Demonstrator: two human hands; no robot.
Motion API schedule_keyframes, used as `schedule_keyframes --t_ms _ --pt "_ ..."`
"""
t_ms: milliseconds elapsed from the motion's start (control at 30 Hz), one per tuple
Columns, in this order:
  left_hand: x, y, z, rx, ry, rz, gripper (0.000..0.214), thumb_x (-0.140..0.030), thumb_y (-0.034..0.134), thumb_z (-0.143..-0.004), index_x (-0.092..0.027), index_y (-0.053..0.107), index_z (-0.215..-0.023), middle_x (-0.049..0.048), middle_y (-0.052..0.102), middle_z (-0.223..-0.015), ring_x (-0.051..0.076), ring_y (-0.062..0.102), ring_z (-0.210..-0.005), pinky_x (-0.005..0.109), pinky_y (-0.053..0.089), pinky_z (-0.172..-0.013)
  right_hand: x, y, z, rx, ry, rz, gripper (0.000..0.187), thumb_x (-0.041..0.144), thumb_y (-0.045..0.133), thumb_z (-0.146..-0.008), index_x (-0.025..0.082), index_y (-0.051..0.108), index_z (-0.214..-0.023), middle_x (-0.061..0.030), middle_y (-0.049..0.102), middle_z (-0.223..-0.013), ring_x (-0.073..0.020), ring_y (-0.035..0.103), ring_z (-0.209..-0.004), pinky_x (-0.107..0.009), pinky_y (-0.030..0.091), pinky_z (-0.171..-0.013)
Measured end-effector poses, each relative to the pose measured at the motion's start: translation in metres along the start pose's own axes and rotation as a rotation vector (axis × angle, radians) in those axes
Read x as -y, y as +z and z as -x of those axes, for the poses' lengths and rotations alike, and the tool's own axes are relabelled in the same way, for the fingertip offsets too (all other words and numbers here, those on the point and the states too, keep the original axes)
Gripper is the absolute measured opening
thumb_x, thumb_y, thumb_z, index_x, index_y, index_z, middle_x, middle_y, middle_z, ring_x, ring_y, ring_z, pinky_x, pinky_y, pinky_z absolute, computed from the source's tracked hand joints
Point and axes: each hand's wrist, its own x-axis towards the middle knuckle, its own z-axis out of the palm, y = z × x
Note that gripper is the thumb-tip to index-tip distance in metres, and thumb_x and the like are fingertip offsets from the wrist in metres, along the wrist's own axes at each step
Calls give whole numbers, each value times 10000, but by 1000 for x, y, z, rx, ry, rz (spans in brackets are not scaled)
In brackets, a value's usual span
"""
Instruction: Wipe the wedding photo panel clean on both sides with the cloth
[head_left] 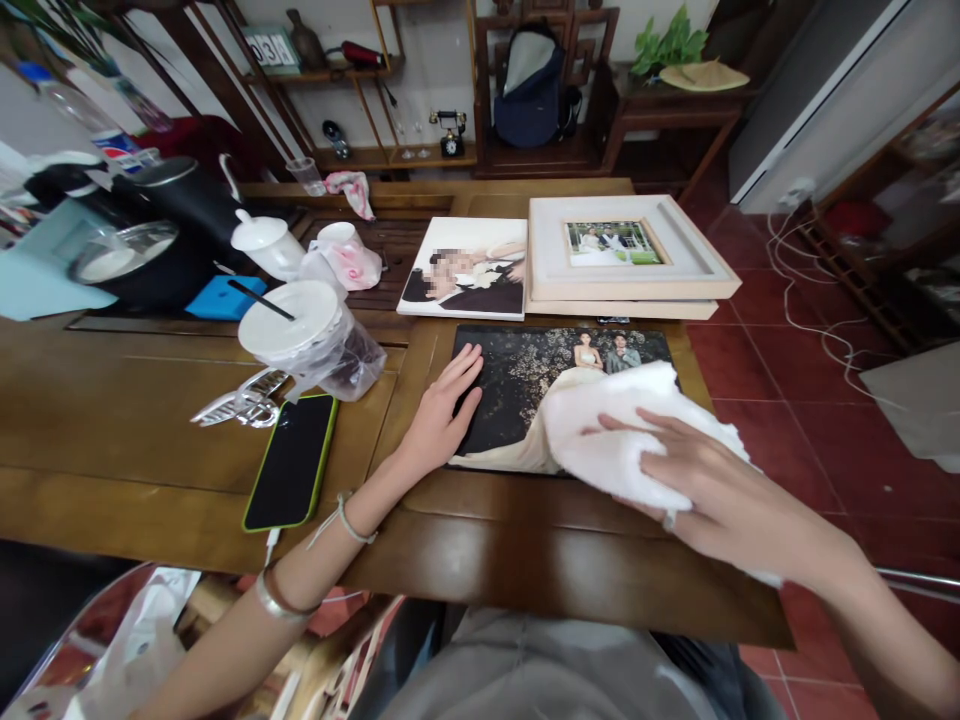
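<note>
print (506,390): probably stiff, light, scuffable; hold by edges
left hand (442,415): fingers unclenched, flat on print's left edge
right hand (705,480): gripping soft-looking cloth (592,425) over print's lower right

A white-lidded cup (311,335) with a black straw (262,299) stands wrapped in a clear bag (364,355) on the table (180,385); on the near side of the cup lies a green-edged phone (292,465), just behind and left of it a blue box (227,297), behind it a white lidded pot (267,246), and well beyond it a dark-blue backpack (525,108) and an old-style telephone (451,138)
</note>
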Motion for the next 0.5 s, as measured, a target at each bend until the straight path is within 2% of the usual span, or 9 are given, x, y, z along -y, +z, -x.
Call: schedule_keyframes --t_ms 100,133,267,400,500 --pt "0 0 0 6 -2 3 425 -288 406 -963 -190 467 -1372 106 409 -1470 212 294 -1411 472 257 -1156 -22 7 -18 -29 88 28 76 158 518 -779 191 573 -820 -83 547 -1337 -318 417 -1323 -482 373 -1110" --pt "0 0 0 9 -3 3 426 -290 404 -964 -186 466 -1373 107 404 -1473 211 292 -1412 469 254 -1157 -30 9 -25 -56 99 47 68 229 522 -824 184 573 -816 -100 542 -1341 -329 437 -1305 -498 382 -1094" --pt "0 -1 0 17 -8 2 432 -295 395 -967 -172 463 -1375 114 396 -1477 208 290 -1412 451 250 -1162 -58 14 -51 -99 99 88 273 415 437 -917 179 574 -924 -126 574 -1296 -313 468 -1281 -525 333 -1113" --pt "0 0 0 12 -7 5 428 -291 392 -968 -177 464 -1374 108 399 -1476 200 287 -1414 447 249 -1163 -74 17 -67 -130 149 77 306 448 393 -933 186 552 -951 -126 508 -1370 -307 434 -1311 -548 267 -1141" --pt "0 0 0 10 -5 4 424 -282 396 -967 -172 468 -1370 111 402 -1474 198 288 -1414 449 249 -1163 -74 21 -67 -159 167 88 297 420 390 -939 170 550 -930 -162 483 -1386 -295 412 -1330 -521 251 -1156"
